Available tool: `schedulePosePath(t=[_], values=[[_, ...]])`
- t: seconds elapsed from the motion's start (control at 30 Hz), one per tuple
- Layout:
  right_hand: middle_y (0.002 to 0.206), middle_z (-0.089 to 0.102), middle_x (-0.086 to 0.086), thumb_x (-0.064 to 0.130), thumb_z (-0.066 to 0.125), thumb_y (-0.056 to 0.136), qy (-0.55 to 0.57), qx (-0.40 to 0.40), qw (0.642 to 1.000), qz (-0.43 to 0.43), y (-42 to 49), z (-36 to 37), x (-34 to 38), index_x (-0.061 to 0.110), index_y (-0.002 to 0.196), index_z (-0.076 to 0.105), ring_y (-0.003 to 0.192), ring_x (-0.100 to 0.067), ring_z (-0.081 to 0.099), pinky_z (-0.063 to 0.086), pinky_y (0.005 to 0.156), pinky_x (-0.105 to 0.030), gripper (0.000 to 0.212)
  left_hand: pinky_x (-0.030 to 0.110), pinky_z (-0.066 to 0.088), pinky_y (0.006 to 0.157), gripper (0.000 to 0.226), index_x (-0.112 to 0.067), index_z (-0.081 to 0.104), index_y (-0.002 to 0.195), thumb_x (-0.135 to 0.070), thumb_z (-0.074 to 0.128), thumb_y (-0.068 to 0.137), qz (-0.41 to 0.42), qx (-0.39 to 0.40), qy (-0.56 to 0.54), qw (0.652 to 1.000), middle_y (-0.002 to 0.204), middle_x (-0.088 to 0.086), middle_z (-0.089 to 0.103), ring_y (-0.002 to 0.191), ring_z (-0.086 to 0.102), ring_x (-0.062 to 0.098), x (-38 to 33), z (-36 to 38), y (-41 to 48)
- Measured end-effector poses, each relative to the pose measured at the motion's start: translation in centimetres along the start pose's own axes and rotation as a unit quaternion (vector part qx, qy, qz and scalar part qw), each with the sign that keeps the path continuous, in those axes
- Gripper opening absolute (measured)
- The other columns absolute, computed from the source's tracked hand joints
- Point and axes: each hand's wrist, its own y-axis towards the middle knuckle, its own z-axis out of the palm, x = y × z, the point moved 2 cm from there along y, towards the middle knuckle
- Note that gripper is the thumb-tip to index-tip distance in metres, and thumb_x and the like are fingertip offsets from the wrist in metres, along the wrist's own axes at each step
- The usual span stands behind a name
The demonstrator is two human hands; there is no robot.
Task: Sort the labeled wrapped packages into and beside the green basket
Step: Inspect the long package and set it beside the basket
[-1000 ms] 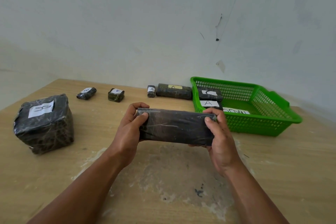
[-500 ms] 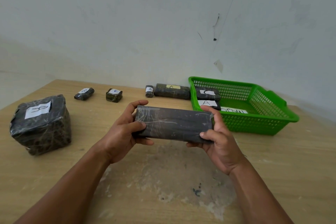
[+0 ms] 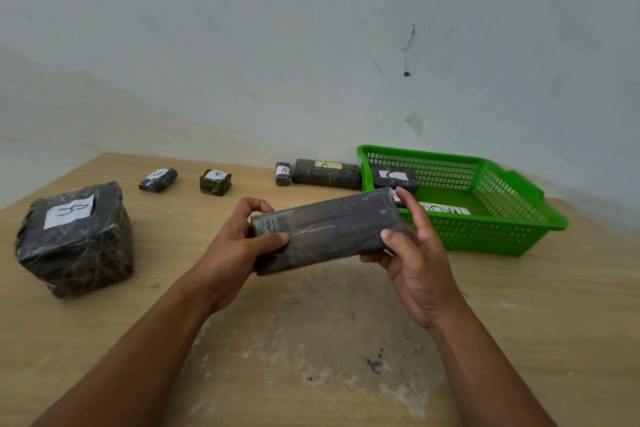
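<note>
Left hand [image 3: 239, 248] grips the left end of the held package [image 3: 327, 230]: thumb lies flat across the near face, fingers curl round behind the end. Right hand [image 3: 420, 267] grips the right end: thumb presses the near face, forefinger stands almost straight up along the end, remaining fingers curl underneath. The held package, a dark wrapped bar showing no label on its visible face, is clear of the tabletop [image 3: 519, 322] over its middle and tilts, right end higher; that end overlaps the near left corner of the basket [image 3: 485, 236] in this view.

The basket sits towards the right far corner of the tabletop, near the wall [image 3: 242, 45]. Inside it lie the C package [image 3: 393, 177], against its left wall, and a white slip [image 3: 445, 210] whose writing is partly hidden. Just beside the basket's left wall, along the far edge, lies the long A package [image 3: 325, 173], with the small A package [image 3: 283, 173] at its left end. Farther left along that edge sit the cube package [image 3: 214, 181] and the roll package [image 3: 158, 179], their labels too small to read. The large package [image 3: 74, 239], labelled on top, stands near the left edge.
</note>
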Motion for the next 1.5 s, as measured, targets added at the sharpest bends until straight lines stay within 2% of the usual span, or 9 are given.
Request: schedulePosePath(t=[0.23, 0.4, 0.53, 0.6, 0.73, 0.93, 1.2, 1.37, 1.5], values=[[0.089, 0.075, -0.003, 0.009, 0.063, 0.098, -0.013, -0.050, 0.998, -0.031, -0.3, 0.8, 0.7, 0.015, 0.115, 0.061, 0.076, -0.019, 0.066, 0.056, 0.059, -0.032, 0.018, 0.033, 0.050, 0.060, 0.039, -0.015, 0.054, 0.083, -0.030, 0.085, 0.064, -0.025, 0.091, 0.133, 0.987, 0.090, 0.008, 0.069, 0.082, 0.069, 0.029, -0.5, 1.1, -0.9], [0.110, 0.080, -0.005, 0.023, 0.059, 0.100, -0.083, 0.011, 0.996, -0.022, -1.3, 3.1, -0.2, 0.017, 0.124, 0.068, 0.101, -0.022, 0.076, 0.064, 0.086, -0.040, 0.026, 0.038, 0.062, 0.072, 0.047, -0.013, 0.049, 0.109, -0.024, 0.083, 0.080, -0.057, 0.092, 0.070, 0.992, 0.104, 0.010, 0.077, 0.095, 0.075, 0.030, -0.3, 3.2, -1.6], [0.118, 0.077, 0.003, 0.021, 0.053, 0.107, -0.113, 0.013, 0.993, -0.011, -1.7, 3.8, -0.7, 0.025, 0.126, 0.070, 0.113, -0.022, 0.073, 0.061, 0.097, -0.042, 0.026, 0.046, 0.064, 0.082, 0.048, -0.040, 0.050, 0.132, -0.028, 0.070, 0.090, -0.032, 0.025, 0.065, 0.997, 0.103, 0.007, 0.078, 0.096, 0.076, 0.028, 0.1, 4.1, -1.8], [0.122, 0.076, 0.000, 0.023, 0.052, 0.109, -0.107, 0.021, 0.994, 0.004, -1.7, 4.0, -0.9, 0.027, 0.126, 0.071, 0.117, -0.023, 0.072, 0.058, 0.103, -0.047, 0.026, 0.046, 0.064, 0.083, 0.039, -0.048, 0.056, 0.130, -0.027, 0.064, 0.098, -0.013, 0.012, 0.057, 0.998, 0.105, 0.009, 0.076, 0.097, 0.076, 0.028, 0.3, 4.5, -1.9], [0.124, 0.075, -0.012, 0.034, 0.056, 0.100, -0.073, 0.041, 0.996, 0.030, -1.8, 4.1, -1.3, 0.026, 0.127, 0.071, 0.119, -0.032, 0.070, 0.055, 0.104, -0.053, 0.031, 0.048, 0.063, 0.080, 0.015, -0.026, 0.067, 0.115, -0.024, 0.060, 0.102, 0.017, -0.001, 0.064, 0.998, 0.101, 0.016, 0.075, 0.091, 0.074, 0.032, 0.4, 5.0, -2.1], [0.107, 0.077, -0.018, 0.029, 0.064, 0.089, -0.102, 0.016, 0.995, 0.000, -2.2, 4.2, -1.1, 0.030, 0.117, 0.075, 0.106, -0.042, 0.072, 0.056, 0.098, -0.062, 0.030, 0.041, 0.062, 0.075, 0.011, -0.022, 0.065, 0.111, -0.020, 0.059, 0.102, 0.035, -0.001, 0.070, 0.997, 0.092, 0.015, 0.074, 0.082, 0.073, 0.026, 0.5, 5.3, -2.2], [0.139, 0.066, -0.022, 0.021, 0.050, 0.097, 0.084, 0.101, 0.991, 0.038, -2.2, 4.4, -1.1, 0.030, 0.145, 0.060, 0.135, -0.043, 0.058, 0.039, 0.118, -0.061, 0.050, 0.044, 0.060, 0.090, 0.037, -0.060, 0.054, 0.130, -0.038, 0.060, 0.100, 0.050, -0.024, 0.101, 0.993, 0.113, 0.013, 0.064, 0.104, 0.070, 0.026, 0.7, 4.8, -1.6], [0.135, 0.060, -0.034, 0.028, 0.063, 0.093, 0.043, 0.059, 0.997, 0.034, -2.1, 4.7, -1.4, 0.034, 0.138, 0.063, 0.127, -0.043, 0.064, 0.053, 0.104, -0.058, 0.046, 0.039, 0.064, 0.074, 0.023, -0.050, 0.059, 0.118, -0.034, 0.057, 0.102, 0.041, -0.043, 0.131, 0.990, 0.115, 0.007, 0.061, 0.094, 0.073, 0.025, 0.6, 5.2, -1.8], [0.125, 0.061, -0.037, 0.031, 0.072, 0.089, -0.002, 0.054, 0.998, 0.032, -2.2, 4.9, -0.8, 0.022, 0.124, 0.071, 0.091, -0.029, 0.070, 0.053, 0.057, -0.034, 0.036, 0.047, 0.063, 0.086, 0.043, -0.040, 0.059, 0.134, -0.051, 0.067, 0.093, 0.029, 0.019, 0.124, 0.992, 0.121, 0.005, 0.067, 0.095, 0.078, 0.025, 0.6, 5.0, -2.1]])
